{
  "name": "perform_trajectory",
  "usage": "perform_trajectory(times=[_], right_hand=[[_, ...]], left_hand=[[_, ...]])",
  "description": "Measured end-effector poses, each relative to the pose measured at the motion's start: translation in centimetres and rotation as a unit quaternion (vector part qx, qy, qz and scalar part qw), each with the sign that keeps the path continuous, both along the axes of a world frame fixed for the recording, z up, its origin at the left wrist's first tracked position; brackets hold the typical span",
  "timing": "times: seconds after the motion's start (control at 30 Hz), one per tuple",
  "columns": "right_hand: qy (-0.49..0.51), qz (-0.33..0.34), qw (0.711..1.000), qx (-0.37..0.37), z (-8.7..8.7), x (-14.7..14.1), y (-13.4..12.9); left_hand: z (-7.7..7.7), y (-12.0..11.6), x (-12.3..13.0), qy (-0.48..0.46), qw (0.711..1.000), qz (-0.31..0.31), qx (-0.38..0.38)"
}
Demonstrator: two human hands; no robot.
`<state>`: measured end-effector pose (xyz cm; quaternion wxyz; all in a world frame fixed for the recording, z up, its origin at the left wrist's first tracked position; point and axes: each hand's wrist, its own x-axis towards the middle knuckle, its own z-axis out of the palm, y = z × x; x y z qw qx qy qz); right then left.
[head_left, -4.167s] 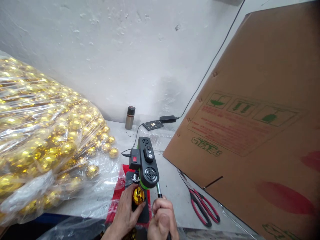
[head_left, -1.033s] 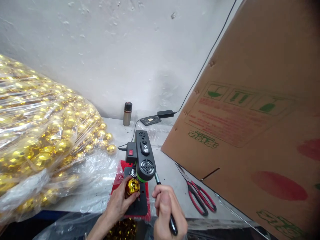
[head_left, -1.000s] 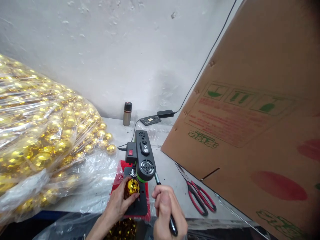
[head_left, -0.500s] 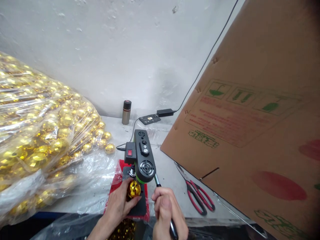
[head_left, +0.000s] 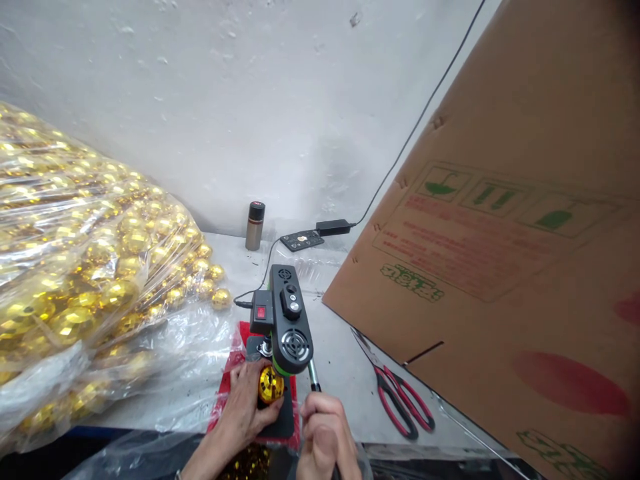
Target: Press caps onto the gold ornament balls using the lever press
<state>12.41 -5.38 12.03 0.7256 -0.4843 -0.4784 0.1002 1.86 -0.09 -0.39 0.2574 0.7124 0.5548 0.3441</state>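
Observation:
My left hand [head_left: 246, 403] is closed around a shiny gold faceted ball [head_left: 271, 385], with the thumb on its near side. The ball sits over the dark base plate [head_left: 278, 427] of a small black bench drill press [head_left: 291, 320], just under the front end of its head. To the right, my right hand [head_left: 326, 437] is wrapped round the black grip of the press's lever [head_left: 313, 375]; most of that grip is hidden by the fingers. Beneath the base lies a red cloth or mat [head_left: 227, 400].
Clear plastic with many gold balls [head_left: 115, 293] fills the left side. Red-handled scissors [head_left: 403, 400] lie to the right, beside a large cardboard box [head_left: 475, 267]. Behind the press are a dark-capped bottle [head_left: 255, 227], a power adapter [head_left: 333, 228] and its cable.
My right hand has moved slightly down and left on the lever, which now shows less of its black grip. My left hand still holds the ball at the press. The view has shifted a little.

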Motion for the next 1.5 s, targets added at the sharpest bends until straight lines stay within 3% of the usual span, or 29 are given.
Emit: perform_trajectory(times=[0.2, 0.57, 0.83, 1.33, 1.5], right_hand=[[0.006, -0.008, 0.999, 0.035, -1.5, -0.1, 0.6], [-0.01, -0.01, 1.0, 0.025, -2.5, 0.2, 0.4], [-0.109, -0.026, 0.99, 0.091, -3.2, 1.5, 1.7], [-0.1, -0.028, 0.984, 0.144, -3.3, 1.3, 2.6], [-0.108, -0.027, 0.981, 0.157, -4.4, 1.4, 2.8]], left_hand=[[0.3, 0.0, 0.0, 0.001, 1.0, -0.006, -0.016], [0.3, 0.0, 0.0, -0.012, 1.0, 0.002, -0.023], [0.5, 0.0, 0.1, -0.022, 0.999, -0.006, -0.041], [0.4, 0.1, 0.2, -0.008, 1.0, 0.0, -0.008], [0.0, 0.3, 0.4, -0.006, 1.0, 0.003, 0.01]])
